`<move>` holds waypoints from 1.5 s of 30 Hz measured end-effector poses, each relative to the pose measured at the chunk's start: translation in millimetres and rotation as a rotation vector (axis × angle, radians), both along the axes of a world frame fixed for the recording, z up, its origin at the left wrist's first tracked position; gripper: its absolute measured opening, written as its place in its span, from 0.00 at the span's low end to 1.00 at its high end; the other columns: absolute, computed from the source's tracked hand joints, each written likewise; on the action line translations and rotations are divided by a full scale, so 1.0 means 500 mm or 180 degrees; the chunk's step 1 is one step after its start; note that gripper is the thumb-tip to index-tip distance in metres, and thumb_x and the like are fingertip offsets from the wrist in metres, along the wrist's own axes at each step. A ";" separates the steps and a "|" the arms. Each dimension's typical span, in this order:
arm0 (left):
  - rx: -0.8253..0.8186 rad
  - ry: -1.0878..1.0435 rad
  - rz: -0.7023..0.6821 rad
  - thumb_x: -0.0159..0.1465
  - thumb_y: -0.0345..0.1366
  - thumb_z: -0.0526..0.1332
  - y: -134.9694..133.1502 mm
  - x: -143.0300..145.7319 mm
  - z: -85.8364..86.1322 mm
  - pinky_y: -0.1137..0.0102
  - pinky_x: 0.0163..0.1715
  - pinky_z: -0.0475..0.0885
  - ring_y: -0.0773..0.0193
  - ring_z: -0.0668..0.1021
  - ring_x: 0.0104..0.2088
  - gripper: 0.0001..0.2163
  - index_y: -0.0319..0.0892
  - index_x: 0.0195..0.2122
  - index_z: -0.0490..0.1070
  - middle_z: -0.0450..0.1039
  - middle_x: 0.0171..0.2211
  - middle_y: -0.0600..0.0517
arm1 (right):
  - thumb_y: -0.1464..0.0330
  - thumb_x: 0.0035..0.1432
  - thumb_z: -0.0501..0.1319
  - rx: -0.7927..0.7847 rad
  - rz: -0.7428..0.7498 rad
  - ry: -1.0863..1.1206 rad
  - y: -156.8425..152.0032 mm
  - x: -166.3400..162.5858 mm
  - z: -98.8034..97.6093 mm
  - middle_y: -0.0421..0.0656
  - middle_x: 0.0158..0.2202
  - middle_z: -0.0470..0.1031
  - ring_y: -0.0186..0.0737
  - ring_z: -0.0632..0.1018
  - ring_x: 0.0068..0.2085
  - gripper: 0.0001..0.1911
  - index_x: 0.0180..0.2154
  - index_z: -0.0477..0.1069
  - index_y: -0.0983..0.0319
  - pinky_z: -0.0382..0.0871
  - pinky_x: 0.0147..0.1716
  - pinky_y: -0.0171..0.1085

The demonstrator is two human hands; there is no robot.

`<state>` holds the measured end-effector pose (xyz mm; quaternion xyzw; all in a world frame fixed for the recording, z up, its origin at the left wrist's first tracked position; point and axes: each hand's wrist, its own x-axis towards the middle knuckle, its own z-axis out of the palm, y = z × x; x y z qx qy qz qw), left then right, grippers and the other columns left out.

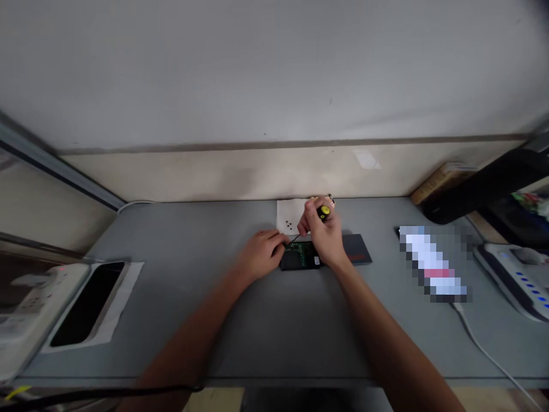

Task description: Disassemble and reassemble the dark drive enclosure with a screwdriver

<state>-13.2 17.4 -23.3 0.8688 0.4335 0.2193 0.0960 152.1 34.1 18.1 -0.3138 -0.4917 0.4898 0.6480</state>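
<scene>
A small opened device with a green circuit board (302, 254) in a black case lies at the middle of the desk. My right hand (321, 232) is wrapped round a screwdriver (325, 212) with a black and yellow handle; its thin shaft slants down left to the board's upper left corner. My left hand (263, 254) rests at the device's left end, thumb and fingers closed near the screwdriver tip. Whether it pinches anything there is hidden. Just behind lies a white sheet (283, 214) with several tiny dark screws (289, 225). A dark grey cover (357, 249) sits right of the device, partly behind my right wrist.
On the left a phone (88, 303) lies on white paper beside a white power strip (51, 303). To the right are a lit, blurred-out screen (431, 266) with a white cable (480, 335), another power strip (514, 280) and a black cylinder (480, 186). A wall closes the back.
</scene>
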 end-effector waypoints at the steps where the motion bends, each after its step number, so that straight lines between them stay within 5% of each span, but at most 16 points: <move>1: -0.0005 0.0013 -0.0009 0.65 0.24 0.54 0.000 0.000 0.000 0.64 0.46 0.74 0.60 0.80 0.39 0.13 0.45 0.41 0.75 0.79 0.36 0.51 | 0.49 0.59 0.65 -0.0038 -0.0039 0.0079 0.000 0.002 -0.002 0.28 0.17 0.56 0.27 0.60 0.17 0.25 0.27 0.55 0.56 0.58 0.17 0.32; 7: -0.0008 0.0051 -0.0048 0.65 0.24 0.53 0.001 -0.002 -0.003 0.63 0.46 0.74 0.59 0.80 0.38 0.13 0.44 0.42 0.75 0.78 0.35 0.51 | 0.49 0.59 0.65 -0.0091 -0.0076 0.0196 0.000 0.004 -0.003 0.29 0.18 0.54 0.27 0.59 0.18 0.26 0.27 0.55 0.57 0.58 0.19 0.32; 13: -0.0021 0.0046 -0.0045 0.65 0.25 0.53 0.001 -0.002 -0.003 0.63 0.47 0.74 0.60 0.80 0.39 0.13 0.45 0.41 0.74 0.78 0.36 0.52 | 0.43 0.65 0.54 -0.0089 0.0398 0.0287 -0.008 -0.003 -0.002 0.35 0.23 0.61 0.33 0.65 0.24 0.24 0.39 0.69 0.57 0.62 0.24 0.35; 24: -0.0122 0.0077 0.0016 0.65 0.25 0.53 0.000 0.000 0.005 0.63 0.47 0.75 0.59 0.81 0.40 0.13 0.45 0.40 0.75 0.79 0.38 0.51 | 0.43 0.65 0.52 -0.0010 0.0392 -0.0097 -0.022 -0.012 -0.002 0.37 0.26 0.61 0.35 0.64 0.27 0.24 0.31 0.61 0.56 0.63 0.28 0.37; 31: -0.0039 0.0074 -0.0002 0.65 0.25 0.54 -0.002 -0.001 0.003 0.63 0.47 0.75 0.60 0.81 0.39 0.13 0.45 0.41 0.76 0.79 0.36 0.51 | 0.48 0.60 0.64 0.0066 0.0046 -0.0226 -0.025 0.005 0.008 0.35 0.26 0.69 0.30 0.70 0.24 0.22 0.31 0.60 0.57 0.67 0.27 0.35; 36: -0.0017 0.0115 0.0004 0.65 0.25 0.53 -0.003 0.000 0.004 0.63 0.45 0.75 0.60 0.81 0.37 0.13 0.45 0.42 0.76 0.79 0.35 0.51 | 0.43 0.55 0.65 -0.0027 -0.0098 -0.0096 -0.016 0.001 0.003 0.30 0.21 0.59 0.29 0.63 0.19 0.27 0.31 0.55 0.55 0.59 0.19 0.33; 40: -0.0023 0.0122 0.0077 0.65 0.25 0.54 -0.003 0.001 0.004 0.63 0.45 0.75 0.59 0.81 0.38 0.13 0.45 0.41 0.76 0.81 0.37 0.51 | 0.39 0.61 0.52 -0.0141 0.0147 0.0205 -0.014 -0.005 0.008 0.36 0.24 0.61 0.34 0.66 0.24 0.26 0.34 0.64 0.56 0.62 0.24 0.37; 45: 0.0002 0.0070 0.0086 0.64 0.25 0.53 -0.003 0.001 0.001 0.62 0.45 0.76 0.59 0.81 0.38 0.14 0.46 0.41 0.76 0.81 0.38 0.52 | 0.44 0.54 0.66 -0.0257 0.0169 0.0243 -0.019 -0.003 0.007 0.37 0.30 0.68 0.33 0.72 0.29 0.25 0.31 0.62 0.56 0.68 0.30 0.37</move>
